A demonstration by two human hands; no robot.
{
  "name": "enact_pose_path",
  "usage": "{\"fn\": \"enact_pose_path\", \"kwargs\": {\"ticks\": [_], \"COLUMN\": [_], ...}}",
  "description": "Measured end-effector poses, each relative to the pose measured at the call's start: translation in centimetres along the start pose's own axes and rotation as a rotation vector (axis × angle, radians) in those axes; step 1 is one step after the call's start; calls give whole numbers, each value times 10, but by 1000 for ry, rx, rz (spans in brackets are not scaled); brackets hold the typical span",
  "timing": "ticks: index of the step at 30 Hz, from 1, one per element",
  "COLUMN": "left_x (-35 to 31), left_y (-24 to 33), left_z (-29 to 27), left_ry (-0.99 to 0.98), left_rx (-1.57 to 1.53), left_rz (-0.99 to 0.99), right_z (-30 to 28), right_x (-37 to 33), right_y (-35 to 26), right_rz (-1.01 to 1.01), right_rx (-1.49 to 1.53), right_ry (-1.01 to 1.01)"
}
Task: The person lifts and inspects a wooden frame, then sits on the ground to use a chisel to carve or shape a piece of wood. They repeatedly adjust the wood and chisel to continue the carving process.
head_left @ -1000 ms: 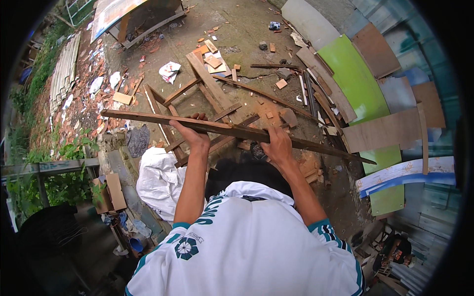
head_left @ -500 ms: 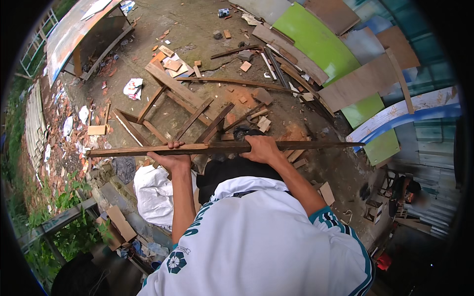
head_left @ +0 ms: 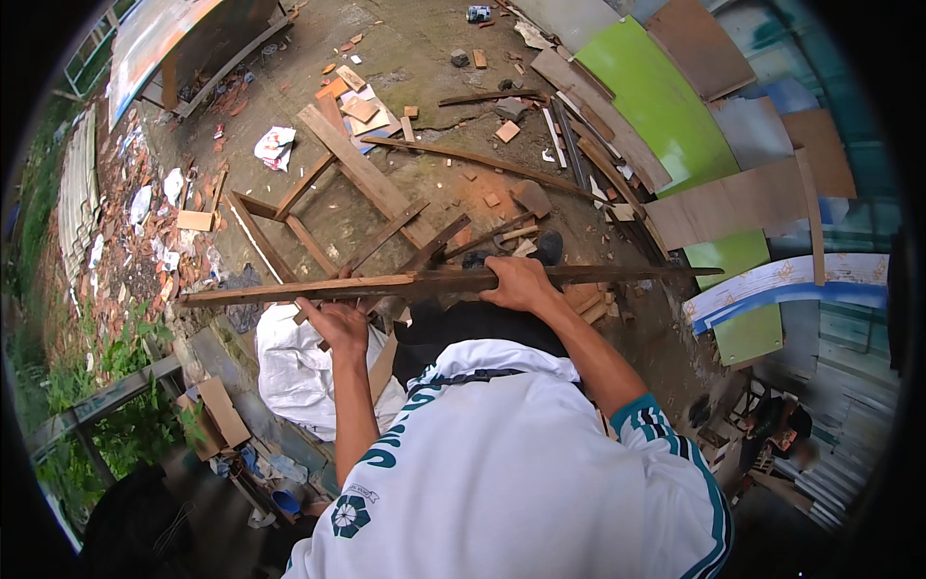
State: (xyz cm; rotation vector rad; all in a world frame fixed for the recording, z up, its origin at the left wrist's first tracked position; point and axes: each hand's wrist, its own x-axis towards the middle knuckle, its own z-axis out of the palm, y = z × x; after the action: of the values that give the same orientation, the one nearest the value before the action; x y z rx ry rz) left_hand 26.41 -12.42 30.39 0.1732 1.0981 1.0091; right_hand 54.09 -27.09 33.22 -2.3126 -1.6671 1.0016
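Note:
A long wooden beam (head_left: pixel 617 274) lies crosswise in front of my body. Its left stretch is lighter brown and its right stretch darker, with a visible step between them near the middle. My right hand (head_left: pixel 518 284) is closed over the darker part, fingers on top. Under the lighter part, my left hand (head_left: pixel 340 326) holds the beam from below, palm up; its fingertips are largely hidden by the wood. Just beyond the beam, a rough frame of wooden battens (head_left: pixel 309 241) lies on the ground.
A white sack (head_left: pixel 289 372) sits by my left arm. Boards and a green panel (head_left: pixel 656 106) lean along the right wall. Offcuts (head_left: pixel 362 108) and rubble are strewn over the ground. A table (head_left: pixel 174 48) stands far left. Another person (head_left: pixel 776 425) is at the right.
The beam's right end has risen slightly in view. My left fingers, earlier curled over the beam's top, now sit lower beneath it. The whole view has shifted a little.

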Motion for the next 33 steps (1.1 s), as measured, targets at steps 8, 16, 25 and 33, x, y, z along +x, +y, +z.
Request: {"fn": "enact_pose_path", "kwargs": {"ticks": [8, 16, 25, 33], "left_x": [65, 78, 147, 194], "left_y": [-137, -358, -644, -769], "left_z": [51, 151, 124, 73], "left_ry": [209, 308, 232, 312], "left_rx": [217, 582, 787, 640], "left_rz": [-8, 4, -267, -457], "right_z": [-49, -55, 106, 188], "right_x": [66, 160, 338, 504], "right_y": [181, 422, 675, 731], "right_rz": [127, 327, 368, 181], "right_rx": [-19, 55, -166, -25], "right_ry": [19, -60, -86, -1]}}
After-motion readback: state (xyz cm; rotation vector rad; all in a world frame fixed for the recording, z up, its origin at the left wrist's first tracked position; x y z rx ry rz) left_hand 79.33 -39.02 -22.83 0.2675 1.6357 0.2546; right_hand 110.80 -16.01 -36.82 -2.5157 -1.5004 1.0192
